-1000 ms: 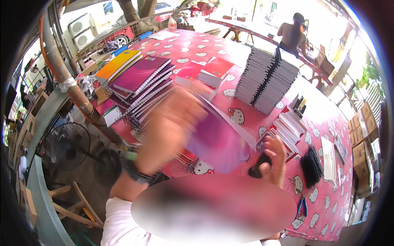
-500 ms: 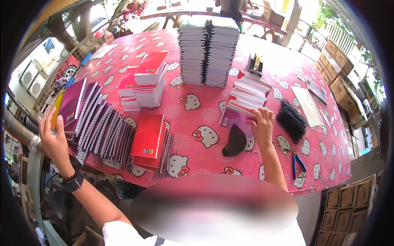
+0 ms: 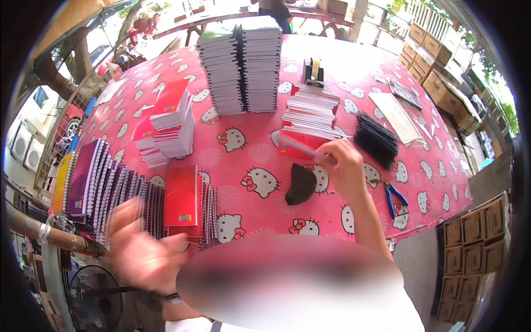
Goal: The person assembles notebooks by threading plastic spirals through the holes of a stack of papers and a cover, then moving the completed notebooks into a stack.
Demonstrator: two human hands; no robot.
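Note:
My right hand (image 3: 344, 166) pinches a thin notebook (image 3: 304, 146), seen nearly edge-on, its cover hard to make out. Just under it lies a small red notebook (image 3: 289, 148), in front of a leaning row of white-paged red notebooks (image 3: 311, 113). A dark curved pad (image 3: 302, 184) rests on the table near that hand. My left hand (image 3: 145, 246), smeared by motion, has its thumb apart from the fingers and holds nothing visible. It hovers before a row of purple spiral notebooks (image 3: 86, 174) and a stack of red spiral notebooks (image 3: 181, 193).
Tall twin stacks of bound notebooks (image 3: 263, 66) stand at the back, red-covered piles (image 3: 170, 105) to their left. On the right are black binding coils (image 3: 376, 141), blue-handled pliers (image 3: 395, 200) and a tape dispenser (image 3: 313, 73). A fan (image 3: 97, 299) stands below the table's edge.
My left hand has come away from the purple row, toward me and to the right. My right hand has raised the purple notebook off the table. The view has turned slightly right.

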